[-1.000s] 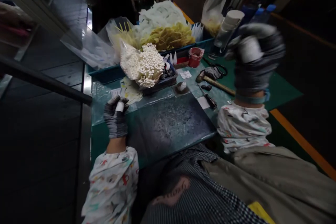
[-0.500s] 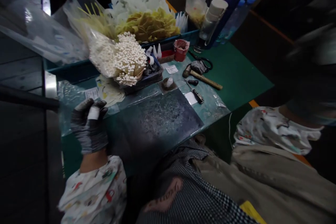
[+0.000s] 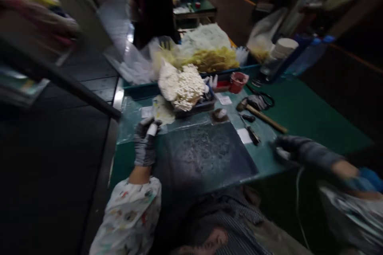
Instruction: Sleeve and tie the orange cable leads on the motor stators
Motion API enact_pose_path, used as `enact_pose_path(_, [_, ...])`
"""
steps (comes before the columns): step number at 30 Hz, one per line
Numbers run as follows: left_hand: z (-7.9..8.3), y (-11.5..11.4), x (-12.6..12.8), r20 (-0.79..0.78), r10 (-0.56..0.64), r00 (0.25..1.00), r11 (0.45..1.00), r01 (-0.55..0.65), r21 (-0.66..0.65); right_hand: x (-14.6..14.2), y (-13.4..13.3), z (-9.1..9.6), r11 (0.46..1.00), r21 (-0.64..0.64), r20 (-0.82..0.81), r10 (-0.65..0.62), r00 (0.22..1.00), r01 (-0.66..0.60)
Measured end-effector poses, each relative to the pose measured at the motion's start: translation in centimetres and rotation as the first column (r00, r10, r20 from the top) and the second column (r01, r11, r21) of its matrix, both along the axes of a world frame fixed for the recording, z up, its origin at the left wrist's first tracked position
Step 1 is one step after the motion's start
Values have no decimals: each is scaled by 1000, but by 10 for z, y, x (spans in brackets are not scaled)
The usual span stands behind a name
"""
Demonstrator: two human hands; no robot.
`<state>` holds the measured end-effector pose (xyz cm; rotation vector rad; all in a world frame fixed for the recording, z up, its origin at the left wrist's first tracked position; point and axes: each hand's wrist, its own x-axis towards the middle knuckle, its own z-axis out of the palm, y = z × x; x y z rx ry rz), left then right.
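From my station I see the green table [image 3: 314, 107] filling the view, with a dark mat [image 3: 203, 155] lying bare in front of the person. Behind it a blue tray [image 3: 140, 89] carries heaped yellow and white pieces, and a bag of white-tipped sticks [image 3: 182, 85] sits full just before it. A hammer [image 3: 263, 115] lies right of the mat, untouched. The gloved left hand [image 3: 145, 141] is at the mat's left edge, fingers closed around a small white piece [image 3: 152, 129], not set down. The right hand [image 3: 295, 151] blurs at the table's near right edge; I cannot tell its fingers' state. I judge little done: nothing finished lies on the mat.
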<state>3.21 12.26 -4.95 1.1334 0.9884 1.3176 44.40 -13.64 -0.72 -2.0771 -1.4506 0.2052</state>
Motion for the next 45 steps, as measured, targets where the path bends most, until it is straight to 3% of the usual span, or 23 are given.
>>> enact_pose_path(2, [-4,1,0,12,-22,1000,1000,22,1,-6,26,26,979,42,-80,200,977,-197])
enact_pose_path(5, [-9,3,2,40,-26,999,1000,26,11,-39,93,74,931,257,-14,274,962,-261])
enact_pose_path(8, [-12,5,4,82,-25,996,999,24,21,-101,185,121,817,389,-17,468,884,-425])
enact_pose_path(11, [-15,7,5,114,-36,993,999,32,34,-171,286,156,777,381,-76,566,821,-501])
enact_pose_path(14, [-18,9,5,132,-42,990,998,36,49,-228,373,173,775,332,-34,580,814,-539])
enact_pose_path(16, [-20,11,6,140,-37,990,998,29,58,-254,418,176,793,286,8,560,828,-539])
enact_pose_path(19, [-22,13,8,143,-24,989,997,14,72,-276,460,173,836,205,72,506,859,-510])
enact_pose_path(21, [-21,13,8,142,-20,990,997,9,79,-282,472,169,863,156,109,468,877,-480])
enact_pose_path(24, [-20,12,8,146,-32,989,997,21,77,-282,460,173,885,111,140,437,889,-452])
enact_pose_path(26, [-18,10,7,154,-44,987,997,34,67,-272,432,184,878,85,138,457,879,-470])
enact_pose_path(30, [-12,5,4,124,-68,990,996,60,72,-228,334,207,849,85,92,515,852,-522])
enact_pose_path(32, [-10,2,3,98,-75,992,994,67,80,-198,276,202,843,119,72,520,851,-525])
enact_pose_path(35, [-11,1,2,65,-67,996,992,59,114,-156,201,160,814,257,-7,541,841,-521])
enact_pose_path(38, [-16,4,5,2,-31,1000,988,31,152,-136,156,89,868,267,-125,462,878,-419])
enact_pose_path(42, [-17,11,20,-185,-67,981,981,98,165,-146,142,6,920,296,-202,324,924,-258])
enact_pose_path(45, [-12,17,38,-287,-109,952,967,168,190,-160,153,-24,926,297,-220,302,927,-232])
